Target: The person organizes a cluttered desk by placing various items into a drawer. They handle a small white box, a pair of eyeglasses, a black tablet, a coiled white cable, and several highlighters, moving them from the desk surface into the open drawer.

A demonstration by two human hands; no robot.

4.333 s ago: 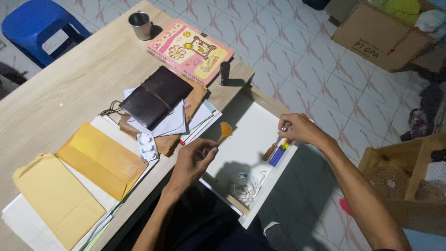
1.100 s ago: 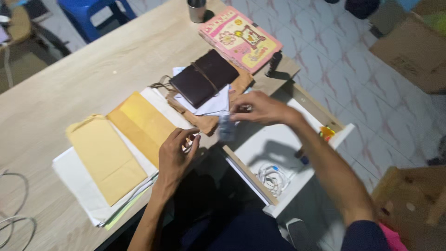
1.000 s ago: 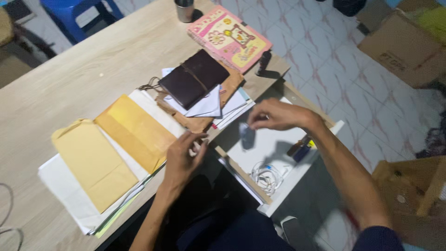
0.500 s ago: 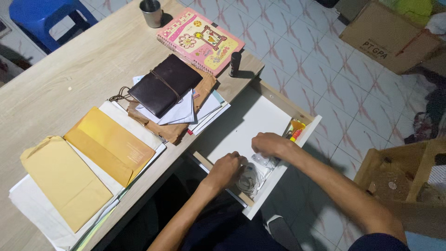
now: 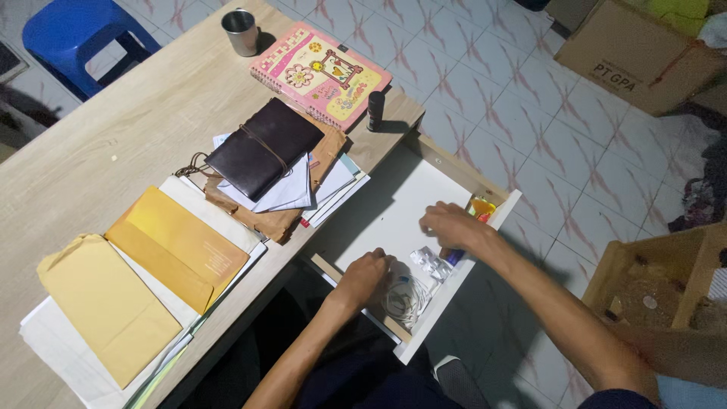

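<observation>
Inside the open white drawer (image 5: 394,204), both hands work at its near corner. Farthest left, the left hand (image 5: 366,276) rests palm-down on the near rim, fingers curled over the edge of a coil of white cable (image 5: 405,298); whether it grips the coil cannot be told. Just right of it, between the hands, a blister pack (image 5: 430,264) lies flat on the drawer floor against the front wall, its long axis running along that wall, and neither hand holds it. Right again, the right hand (image 5: 453,228) hovers loosely curled over the front wall, fingertips pointing down beside small orange and blue things (image 5: 480,208) in the far front corner. The right hand looks the nearer to the pack, which lies just toward the person from it.
</observation>
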